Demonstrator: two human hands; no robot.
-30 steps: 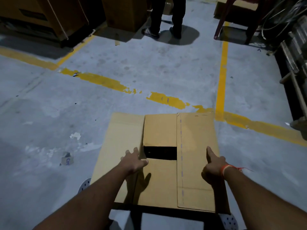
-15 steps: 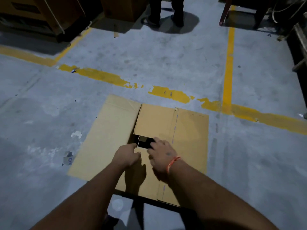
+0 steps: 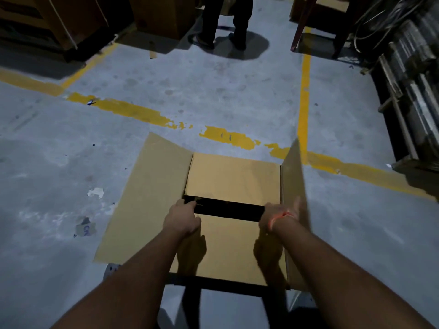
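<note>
head: box mouth up, long axis running away; left hand curls on near flap; right hand grip unclear.

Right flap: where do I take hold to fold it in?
Take the right flap by its free top edge, near end, from the outer right side. It stands almost upright on its crease, so a grip over that edge probably swings it inward. The right hand is beside it. Left hand holds the near flap.
</note>
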